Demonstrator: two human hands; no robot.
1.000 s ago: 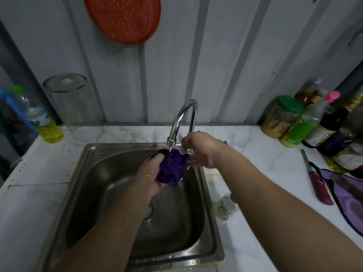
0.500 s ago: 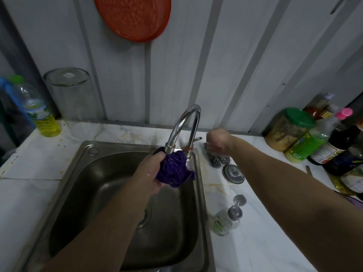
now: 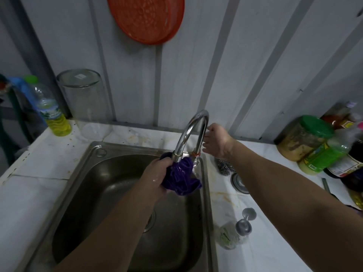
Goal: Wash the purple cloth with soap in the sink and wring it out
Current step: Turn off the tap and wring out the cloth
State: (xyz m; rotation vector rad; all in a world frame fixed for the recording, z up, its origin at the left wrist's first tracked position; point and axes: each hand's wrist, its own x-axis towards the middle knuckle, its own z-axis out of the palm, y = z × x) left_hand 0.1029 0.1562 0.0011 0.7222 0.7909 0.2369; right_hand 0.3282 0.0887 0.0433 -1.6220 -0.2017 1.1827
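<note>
Purple crumpled cloth [image 3: 181, 178] sits bunched under the curved chrome faucet [image 3: 193, 134] spout, clenched in the left hand [image 3: 157, 176] over the steel sink [image 3: 98, 173]. Right hand [image 3: 216, 141], fingers loosely spread and empty, hovers at the faucet's three o'clock; a hard turn could splash water onto the counter.

Right hand [image 3: 216, 141] now behind faucet [image 3: 193, 134]

Your left hand [image 3: 157, 173] bunches the wet, crumpled purple cloth [image 3: 181, 178] directly under the curved chrome faucet's [image 3: 191, 132] spout, above the stainless steel sink [image 3: 94, 185].
</note>
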